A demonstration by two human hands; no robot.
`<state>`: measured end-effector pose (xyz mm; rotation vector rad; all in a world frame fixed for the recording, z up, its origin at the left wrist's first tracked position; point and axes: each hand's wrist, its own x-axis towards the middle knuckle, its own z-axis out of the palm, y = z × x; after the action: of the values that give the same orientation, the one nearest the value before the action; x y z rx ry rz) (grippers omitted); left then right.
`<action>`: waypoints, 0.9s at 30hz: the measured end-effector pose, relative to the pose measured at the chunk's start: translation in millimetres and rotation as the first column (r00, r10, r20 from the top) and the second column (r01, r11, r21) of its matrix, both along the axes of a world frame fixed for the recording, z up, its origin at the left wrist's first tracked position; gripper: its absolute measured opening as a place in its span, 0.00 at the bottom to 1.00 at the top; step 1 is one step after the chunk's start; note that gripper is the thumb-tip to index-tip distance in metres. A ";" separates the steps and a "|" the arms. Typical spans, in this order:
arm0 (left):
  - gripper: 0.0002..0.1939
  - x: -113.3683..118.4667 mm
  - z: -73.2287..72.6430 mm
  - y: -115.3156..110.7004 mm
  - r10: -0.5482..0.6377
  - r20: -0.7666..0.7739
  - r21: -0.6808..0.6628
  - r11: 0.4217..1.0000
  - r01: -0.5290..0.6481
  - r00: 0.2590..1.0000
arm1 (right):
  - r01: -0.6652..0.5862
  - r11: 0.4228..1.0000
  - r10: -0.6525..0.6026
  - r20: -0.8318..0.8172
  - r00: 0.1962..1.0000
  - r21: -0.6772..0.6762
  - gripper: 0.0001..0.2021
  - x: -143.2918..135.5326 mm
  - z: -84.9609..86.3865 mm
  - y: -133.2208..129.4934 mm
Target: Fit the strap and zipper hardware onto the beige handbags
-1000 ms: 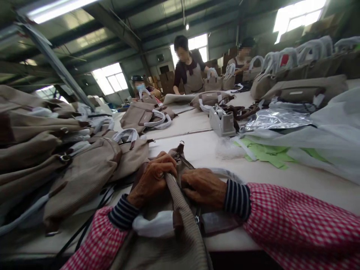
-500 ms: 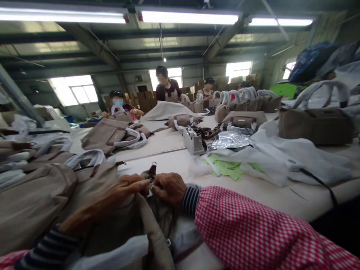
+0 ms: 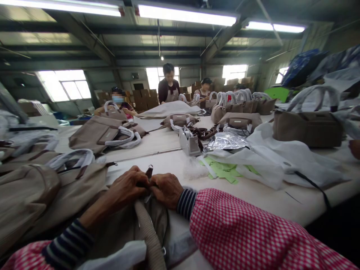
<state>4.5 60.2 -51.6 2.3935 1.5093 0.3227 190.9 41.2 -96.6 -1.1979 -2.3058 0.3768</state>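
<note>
The left hand point(image 3: 128, 184) and right hand point(image 3: 168, 190) had drawn closer together, both pinching the far end of the bag point(image 3: 148, 233) beside its ring point(image 3: 151, 166), its ribbed edge running nearward over the desk point(image 3: 264, 195), neither hand clearly nearer.

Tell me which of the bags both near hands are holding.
The bag at bottom centre: the left hand and right hand meet at its far end, by a metal ring. No other bag is between their fingers.
</note>
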 end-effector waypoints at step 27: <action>0.09 -8.3 -15.2 -13.6 0.011 0.280 -0.019 1.000 -0.006 0.960 | 0.070 0.989 -0.068 -0.026 0.997 0.131 0.09 124.9 27.5 16.5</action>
<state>-3.8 46.6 -66.8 2.2156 1.3871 0.6191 315.8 57.7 -69.0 -1.1987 -2.2272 0.2074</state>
